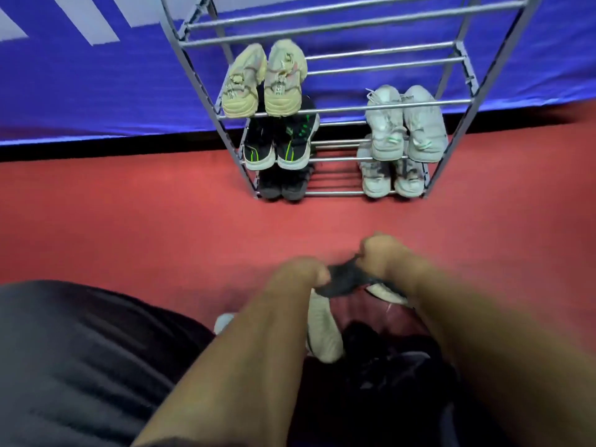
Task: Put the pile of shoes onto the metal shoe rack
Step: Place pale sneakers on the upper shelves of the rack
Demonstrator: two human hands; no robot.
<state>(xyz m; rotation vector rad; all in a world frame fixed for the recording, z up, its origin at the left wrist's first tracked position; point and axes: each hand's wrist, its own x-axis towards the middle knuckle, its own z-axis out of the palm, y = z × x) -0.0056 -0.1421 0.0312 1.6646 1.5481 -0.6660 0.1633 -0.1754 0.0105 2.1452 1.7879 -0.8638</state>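
Observation:
The metal shoe rack [348, 108] stands ahead on the red floor against a blue banner. It carries a cream pair [264, 82], a black and green pair [277, 146], a dark pair [280, 185] at the bottom left, a pale grey pair [406, 124] and another grey pair [390, 179] below. Near me, my left hand [296, 275] and my right hand [383, 256] both grip the rim of a dark bag [345, 282], stretched between them. Inside or under it lie a white shoe [322, 330] and dark shoes [380, 359], partly hidden by my forearms.
Red floor [161, 227] stretches between me and the rack. The blue banner [96, 85] backs the rack. My dark trouser leg [80, 359] fills the lower left. The rack's upper bars [354, 21] carry no shoes.

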